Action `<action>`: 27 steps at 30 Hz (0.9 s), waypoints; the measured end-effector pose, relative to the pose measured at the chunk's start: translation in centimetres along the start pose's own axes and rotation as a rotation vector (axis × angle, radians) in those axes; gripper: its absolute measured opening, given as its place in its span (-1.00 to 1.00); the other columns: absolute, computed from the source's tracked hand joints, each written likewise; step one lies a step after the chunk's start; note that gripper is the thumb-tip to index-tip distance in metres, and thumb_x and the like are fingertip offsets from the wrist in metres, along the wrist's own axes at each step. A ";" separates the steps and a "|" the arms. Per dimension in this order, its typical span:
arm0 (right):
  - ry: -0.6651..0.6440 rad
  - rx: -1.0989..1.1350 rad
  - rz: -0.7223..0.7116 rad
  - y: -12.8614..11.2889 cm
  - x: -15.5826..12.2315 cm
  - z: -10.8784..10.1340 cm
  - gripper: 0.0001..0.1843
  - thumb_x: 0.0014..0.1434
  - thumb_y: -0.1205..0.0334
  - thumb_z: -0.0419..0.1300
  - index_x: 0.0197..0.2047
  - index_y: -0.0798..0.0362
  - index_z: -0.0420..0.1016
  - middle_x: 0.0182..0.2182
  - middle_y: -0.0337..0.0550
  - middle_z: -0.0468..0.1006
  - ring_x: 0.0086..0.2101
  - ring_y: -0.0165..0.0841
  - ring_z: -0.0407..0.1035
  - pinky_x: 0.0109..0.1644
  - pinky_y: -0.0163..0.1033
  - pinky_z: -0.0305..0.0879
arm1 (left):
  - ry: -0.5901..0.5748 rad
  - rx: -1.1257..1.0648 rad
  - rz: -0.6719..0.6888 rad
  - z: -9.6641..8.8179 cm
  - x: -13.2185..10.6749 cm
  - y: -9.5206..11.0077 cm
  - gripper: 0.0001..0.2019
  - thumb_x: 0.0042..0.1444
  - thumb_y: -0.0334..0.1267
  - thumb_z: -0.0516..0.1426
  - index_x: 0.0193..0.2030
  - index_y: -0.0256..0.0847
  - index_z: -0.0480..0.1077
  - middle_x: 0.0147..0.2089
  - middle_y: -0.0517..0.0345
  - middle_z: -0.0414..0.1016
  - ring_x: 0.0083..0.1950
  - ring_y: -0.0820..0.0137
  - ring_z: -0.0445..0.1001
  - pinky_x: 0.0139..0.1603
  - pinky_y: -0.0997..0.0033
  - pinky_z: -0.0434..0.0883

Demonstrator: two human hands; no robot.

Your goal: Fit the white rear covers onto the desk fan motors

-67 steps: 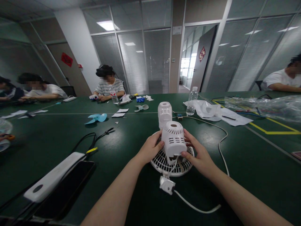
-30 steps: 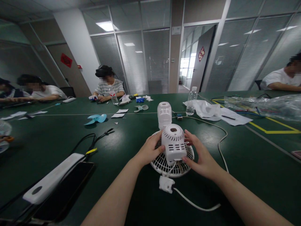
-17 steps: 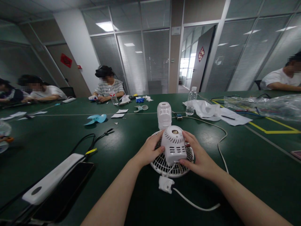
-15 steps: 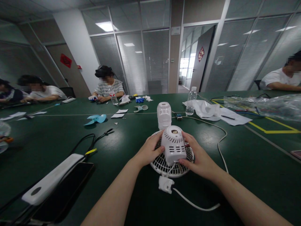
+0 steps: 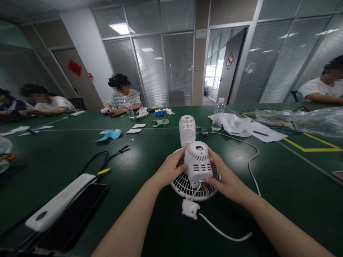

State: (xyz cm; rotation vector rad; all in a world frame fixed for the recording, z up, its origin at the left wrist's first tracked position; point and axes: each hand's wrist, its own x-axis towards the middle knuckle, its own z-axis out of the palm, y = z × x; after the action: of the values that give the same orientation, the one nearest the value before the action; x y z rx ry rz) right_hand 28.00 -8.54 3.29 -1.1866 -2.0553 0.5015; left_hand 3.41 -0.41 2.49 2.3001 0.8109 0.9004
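A white vented motor housing sits on a round white fan grille lying flat on the green table. My left hand grips the housing's left side, fingers curled round it. My right hand clasps its right side, thumb at the lower front. A white cord with a small switch block runs from under the grille toward me. A second white housing stands upright just behind.
At the left lie a white power strip and a dark phone with black cables. A blue fan blade, a water bottle, papers and plastic bags lie farther off. Other people sit around the table.
The housing has come down from a raised, tilted hold onto the grille. Both hands stayed on its sides, and my left fingers have shifted slightly upward.
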 end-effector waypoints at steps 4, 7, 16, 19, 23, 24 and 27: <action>-0.032 0.037 0.037 0.1 -0.1 0.0 0.00 0.21 0.19 0.20 0.43 -0.32 -0.44 0.43 -0.11 -0.13 0.33 0.00 0.01 0.33 0.31 -0.01 | 0.014 0.030 -0.090 -0.3 0.0 0.3 -0.29 0.14 -0.20 0.18 0.40 -0.01 0.02 0.31 0.03 0.32 0.29 0.05 0.29 0.32 -0.13 0.16; -0.045 0.042 0.044 -0.1 -0.2 -0.1 -0.06 0.25 0.17 0.15 0.44 -0.31 -0.45 0.44 -0.16 -0.18 0.36 -0.05 -0.08 0.35 0.31 -0.08 | 0.021 0.096 -0.109 -0.5 -0.1 0.5 -0.29 0.10 -0.14 0.22 0.38 -0.02 0.07 0.25 0.01 0.39 0.24 0.04 0.35 0.27 -0.12 0.21; 0.083 -0.036 -0.095 -0.7 -0.2 -0.9 -0.22 0.23 0.01 0.17 0.42 -0.22 -0.10 0.41 -0.10 -0.04 0.34 -0.02 -0.03 0.36 0.21 0.00 | 0.095 0.223 -0.067 -0.9 -0.3 0.8 -0.28 -0.01 0.03 0.30 0.27 -0.14 0.23 0.15 -0.04 0.47 0.10 0.05 0.44 0.13 -0.01 0.31; 0.090 -0.052 -0.035 -0.8 -0.2 -0.8 -0.09 0.16 -0.05 0.24 0.42 -0.22 -0.18 0.38 -0.01 0.00 0.23 0.02 0.19 0.26 0.22 0.18 | 0.093 0.202 -0.065 -1.0 -0.4 0.7 -0.29 -0.01 -0.01 0.30 0.26 -0.12 0.22 0.17 -0.05 0.44 0.12 0.04 0.43 0.12 -0.01 0.32; 0.047 -0.122 0.065 -1.2 -0.2 -0.8 0.06 0.08 -0.05 0.32 0.44 -0.20 -0.27 0.32 0.08 0.10 0.13 0.02 0.33 0.14 0.24 0.32 | 0.074 0.209 -0.071 -0.7 -0.4 0.7 -0.18 -0.11 0.03 0.35 0.29 -0.12 0.18 0.27 -0.09 0.34 0.21 -0.02 0.35 0.18 -0.10 0.26; 0.039 -0.139 0.081 -1.3 -0.2 -0.9 0.08 0.06 -0.05 0.33 0.44 -0.20 -0.28 0.31 0.09 0.13 0.12 0.04 0.33 0.12 0.25 0.33 | 0.065 0.208 -0.068 -0.5 -0.4 0.8 -0.13 -0.13 0.05 0.36 0.31 -0.11 0.15 0.29 -0.09 0.31 0.24 -0.04 0.31 0.21 -0.13 0.23; 0.027 -0.178 0.098 -1.5 -0.3 -0.9 0.07 0.05 -0.01 0.34 0.44 -0.21 -0.24 0.28 0.06 0.19 0.14 0.07 0.31 0.11 0.30 0.33 | 0.035 0.180 -0.059 -0.2 -0.4 0.9 0.02 -0.18 0.08 0.38 0.38 -0.09 0.02 0.37 -0.11 0.20 0.33 -0.07 0.20 0.30 -0.19 0.12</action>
State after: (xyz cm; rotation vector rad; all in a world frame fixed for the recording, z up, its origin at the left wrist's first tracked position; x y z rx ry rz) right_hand 27.85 -9.53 4.75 -1.3966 -2.0599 0.3522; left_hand 3.35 -1.28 3.01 2.4061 1.0060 0.8747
